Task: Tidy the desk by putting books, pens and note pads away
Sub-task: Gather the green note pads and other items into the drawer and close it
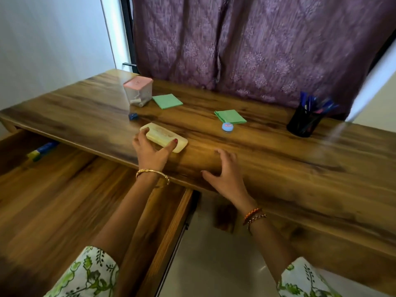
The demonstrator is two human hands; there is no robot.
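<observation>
One wooden table [267,151], long edge toward the camera; one drawer [64,189] pulled open under its left part, with one blurred blue-and-yellow item [42,150] at its back left, type not resolvable. One purple patterned curtain [246,43] behind. On the table, counted: one clear container with pink lid [138,90] at back left; one black mesh pen holder [303,122] at right, holding several blue pens [315,103], number not countable through blur; two green note pads, one [167,101] just right of the container, the other [230,116] near centre; one cream oblong case [164,137] near the front edge; one round blue item [227,127] touching the near corner of the central pad; one small blue sharpener-like item [133,116]. Left hand [150,153]: palm down, thumb on one end of the case and fingers curled over the other, grip closed on it. Right hand [225,174]: palm down above the front edge, fingers spread and loosely bent, grip open, holding nothing.
</observation>
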